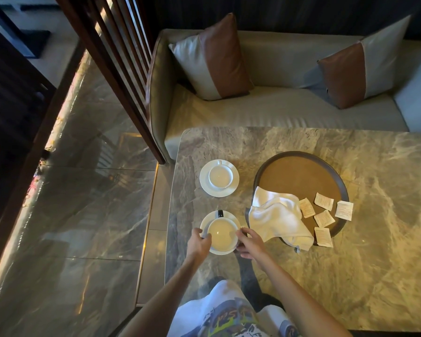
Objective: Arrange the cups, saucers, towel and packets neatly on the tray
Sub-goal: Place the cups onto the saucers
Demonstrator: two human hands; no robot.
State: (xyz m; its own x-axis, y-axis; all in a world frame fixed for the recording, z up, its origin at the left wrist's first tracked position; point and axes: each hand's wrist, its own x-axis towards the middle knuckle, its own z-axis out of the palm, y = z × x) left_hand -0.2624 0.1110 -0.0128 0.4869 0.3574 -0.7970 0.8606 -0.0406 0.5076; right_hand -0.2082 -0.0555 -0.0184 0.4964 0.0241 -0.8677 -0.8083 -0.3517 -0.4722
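A white cup (222, 234) with a dark handle sits on a white saucer (225, 216) near the table's front left. My left hand (200, 242) grips the saucer's left rim and my right hand (249, 243) grips its right rim. Farther back a second white cup (220, 176) rests on its own saucer (204, 182). To the right lies a round brown tray (299, 176). A crumpled white towel (278, 216) drapes over the tray's front left rim. Several paper packets (323, 201) lie scattered on the tray's front right part, some over its rim.
The marble table (350, 276) extends right and toward me. Behind it stands a sofa (277, 108) with two cushions. A wooden slat screen (122, 69) rises at the back left. The table's left edge lies close to the cups.
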